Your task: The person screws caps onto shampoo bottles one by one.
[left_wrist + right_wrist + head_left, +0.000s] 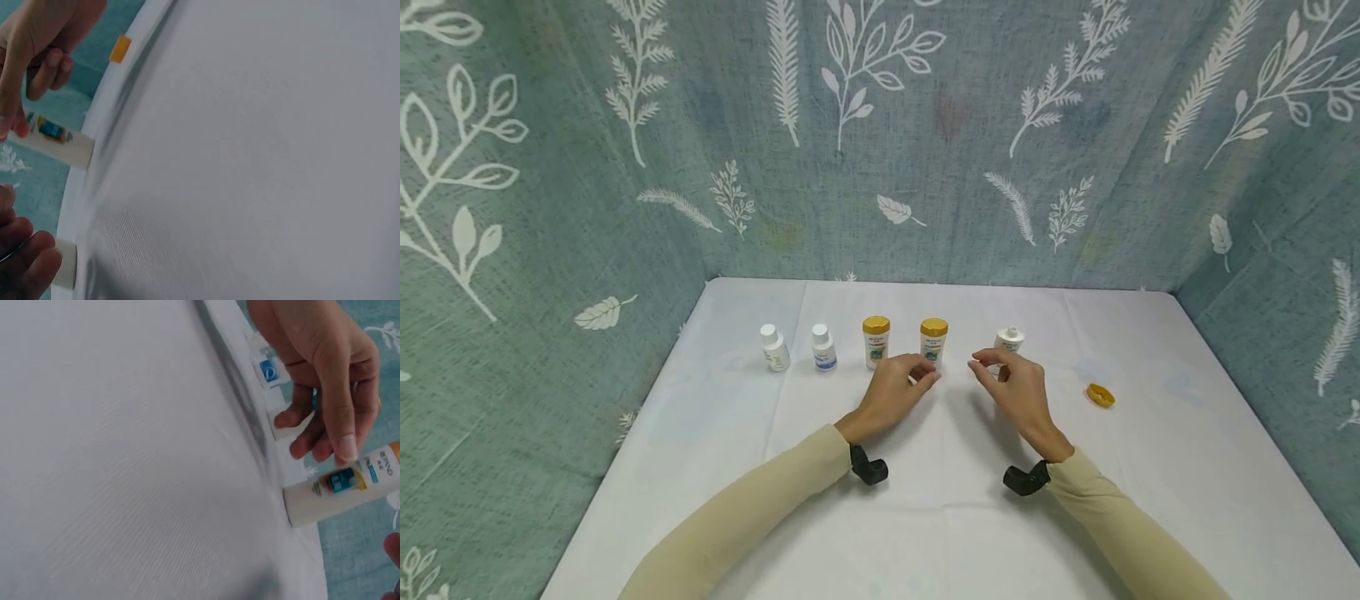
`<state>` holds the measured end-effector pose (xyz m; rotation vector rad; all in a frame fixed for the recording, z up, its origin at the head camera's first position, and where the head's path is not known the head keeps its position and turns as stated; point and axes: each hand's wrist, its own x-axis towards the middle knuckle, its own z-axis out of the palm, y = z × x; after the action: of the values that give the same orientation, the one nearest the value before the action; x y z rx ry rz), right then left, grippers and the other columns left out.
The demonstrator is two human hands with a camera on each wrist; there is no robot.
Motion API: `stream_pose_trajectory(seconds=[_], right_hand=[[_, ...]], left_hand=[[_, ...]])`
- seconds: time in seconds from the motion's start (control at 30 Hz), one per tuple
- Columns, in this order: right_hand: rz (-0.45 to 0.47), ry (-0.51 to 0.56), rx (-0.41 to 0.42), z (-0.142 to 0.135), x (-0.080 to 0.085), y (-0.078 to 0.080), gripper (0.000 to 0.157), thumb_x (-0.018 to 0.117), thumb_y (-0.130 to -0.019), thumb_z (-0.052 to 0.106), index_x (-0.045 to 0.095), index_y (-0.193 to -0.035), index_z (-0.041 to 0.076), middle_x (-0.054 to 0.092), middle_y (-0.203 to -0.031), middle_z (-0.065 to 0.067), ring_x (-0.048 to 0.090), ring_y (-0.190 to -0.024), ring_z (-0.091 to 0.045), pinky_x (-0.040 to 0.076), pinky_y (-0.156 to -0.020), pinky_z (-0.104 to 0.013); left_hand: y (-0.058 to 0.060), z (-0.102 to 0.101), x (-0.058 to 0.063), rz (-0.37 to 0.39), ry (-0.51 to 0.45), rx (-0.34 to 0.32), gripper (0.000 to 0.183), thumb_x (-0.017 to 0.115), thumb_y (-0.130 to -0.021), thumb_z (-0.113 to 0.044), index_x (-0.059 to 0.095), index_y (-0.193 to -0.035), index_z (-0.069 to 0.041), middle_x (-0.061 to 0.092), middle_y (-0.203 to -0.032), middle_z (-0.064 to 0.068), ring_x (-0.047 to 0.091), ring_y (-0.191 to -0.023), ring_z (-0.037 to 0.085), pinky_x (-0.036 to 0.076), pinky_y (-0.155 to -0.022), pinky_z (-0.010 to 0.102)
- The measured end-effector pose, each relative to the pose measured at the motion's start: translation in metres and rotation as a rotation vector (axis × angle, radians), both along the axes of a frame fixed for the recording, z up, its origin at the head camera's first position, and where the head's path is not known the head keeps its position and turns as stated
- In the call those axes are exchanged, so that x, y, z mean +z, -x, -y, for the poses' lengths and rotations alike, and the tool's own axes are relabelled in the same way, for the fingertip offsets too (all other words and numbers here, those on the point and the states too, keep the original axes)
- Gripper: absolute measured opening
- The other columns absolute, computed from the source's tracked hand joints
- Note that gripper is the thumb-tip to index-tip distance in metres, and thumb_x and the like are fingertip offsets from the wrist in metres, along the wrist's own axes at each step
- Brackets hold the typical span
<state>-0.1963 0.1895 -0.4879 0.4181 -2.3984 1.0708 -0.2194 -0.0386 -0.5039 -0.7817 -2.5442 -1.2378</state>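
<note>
My left hand [898, 387] hovers over the table just in front of two white bottles with gold caps, fingers loosely bent and nothing between them. It overlaps the foot of one gold-capped bottle [876, 342] and comes near the other gold-capped bottle [933, 340]. In the right wrist view the left hand [334, 381] has its thumb pointing down in front of a labelled bottle [350, 484]. My right hand [1017, 390], also empty with bent fingers, is in front of an uncapped white bottle [1009, 338], partly hiding it.
Two small white bottles, one tilted-looking [775, 350] and one with a blue label [823, 348], stand to the left. A loose gold cap [1100, 395] lies at the right on the white tablecloth [895, 550]. Leaf-patterned green curtain [955, 200] encloses the table's back and sides.
</note>
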Motion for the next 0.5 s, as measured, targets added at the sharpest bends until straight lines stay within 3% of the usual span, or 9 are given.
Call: stream_pose_trajectory(seconds=[0.27,0.5], right_hand=[[-0.012,0.064,-0.072,-0.026,-0.004,-0.009,0.012,0.082,-0.091,0.017,0.078,-0.099,0.01,0.072,-0.084,-0.001,0.045,-0.051,-0.011,0.032,-0.046,-0.02],[0.004,0.12,-0.171,-0.048,-0.003,-0.005,0.015,0.082,-0.091,0.02,0.076,-0.1,0.009,0.071,-0.091,-0.003,0.046,-0.054,-0.013,0.031,-0.046,-0.018]], left_hand=[[-0.003,-0.032,0.003,0.018,-0.018,-0.07,0.016,0.072,-0.1,-0.019,0.074,-0.108,-0.006,0.075,-0.095,-0.001,0.068,-0.085,0.004,0.054,-0.072,0.016],[0.003,-0.055,0.009,0.044,0.018,-0.068,0.023,0.071,-0.1,-0.023,0.073,-0.117,-0.008,0.074,-0.103,0.0,0.067,-0.091,0.005,0.053,-0.076,0.016]])
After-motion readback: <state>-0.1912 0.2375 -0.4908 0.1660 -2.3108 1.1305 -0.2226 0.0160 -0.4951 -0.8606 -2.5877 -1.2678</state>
